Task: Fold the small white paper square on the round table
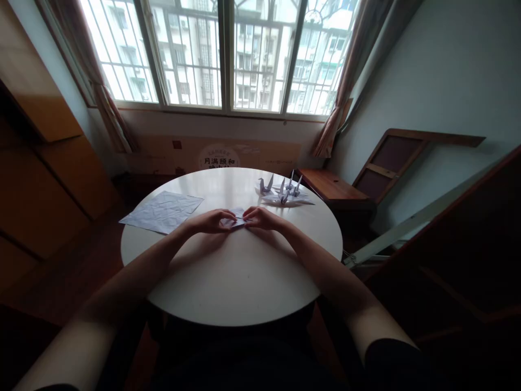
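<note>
Both my hands meet at a small piece of folded paper (238, 212) over the middle of the round white table (244, 282). My left hand (215, 221) pinches its left side between thumb and fingers. On the right side, my right hand (261, 218) grips it the same way, fingertips close to those of the left. The fingers cover part of the paper, so its exact folded shape is hard to make out. Several folded paper cranes (284, 193) stand together beyond my right hand. To the left lies a flat, creased sheet of paper (165, 210).
A barred window (228, 60) with tied curtains (331, 130) is behind the table. A printed cardboard box (163, 155) stands below it. Wooden cabinets (44, 179) are at the left. A low wooden stand (331, 184) sits past the table's right edge.
</note>
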The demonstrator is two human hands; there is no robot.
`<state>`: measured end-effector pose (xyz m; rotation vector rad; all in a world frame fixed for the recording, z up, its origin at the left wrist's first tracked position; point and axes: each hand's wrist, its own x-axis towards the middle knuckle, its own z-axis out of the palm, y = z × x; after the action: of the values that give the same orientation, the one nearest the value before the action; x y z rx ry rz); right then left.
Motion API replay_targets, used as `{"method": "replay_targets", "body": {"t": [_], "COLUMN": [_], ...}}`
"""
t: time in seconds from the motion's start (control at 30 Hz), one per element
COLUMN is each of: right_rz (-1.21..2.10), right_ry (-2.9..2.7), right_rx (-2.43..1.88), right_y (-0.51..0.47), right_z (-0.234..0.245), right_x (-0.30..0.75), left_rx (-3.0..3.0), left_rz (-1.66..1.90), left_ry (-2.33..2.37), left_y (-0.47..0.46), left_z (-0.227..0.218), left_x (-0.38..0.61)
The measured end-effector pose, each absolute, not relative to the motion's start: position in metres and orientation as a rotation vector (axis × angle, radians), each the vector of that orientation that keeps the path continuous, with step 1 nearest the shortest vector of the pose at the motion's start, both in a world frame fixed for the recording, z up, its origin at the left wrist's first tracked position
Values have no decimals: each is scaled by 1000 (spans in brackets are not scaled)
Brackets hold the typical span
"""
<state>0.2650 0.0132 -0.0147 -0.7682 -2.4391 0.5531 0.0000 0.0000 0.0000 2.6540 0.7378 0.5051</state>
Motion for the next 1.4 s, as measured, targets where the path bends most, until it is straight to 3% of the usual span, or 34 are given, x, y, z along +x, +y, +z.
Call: {"method": "replay_targets", "body": {"t": [0.83, 1.4], "right_rz": [565, 439], "right_ry": [-2354, -2322], "right_rx": [-907, -941], "right_y": [2, 1], "right_z": [-7, -13], "right_x": [259, 250], "left_rx": [2661, 2526], "left_rz": [594, 725], "left_ry": [973, 782], "left_y": [-2, 13], "left_z": [0, -11], "left_x": [1, -2]}}
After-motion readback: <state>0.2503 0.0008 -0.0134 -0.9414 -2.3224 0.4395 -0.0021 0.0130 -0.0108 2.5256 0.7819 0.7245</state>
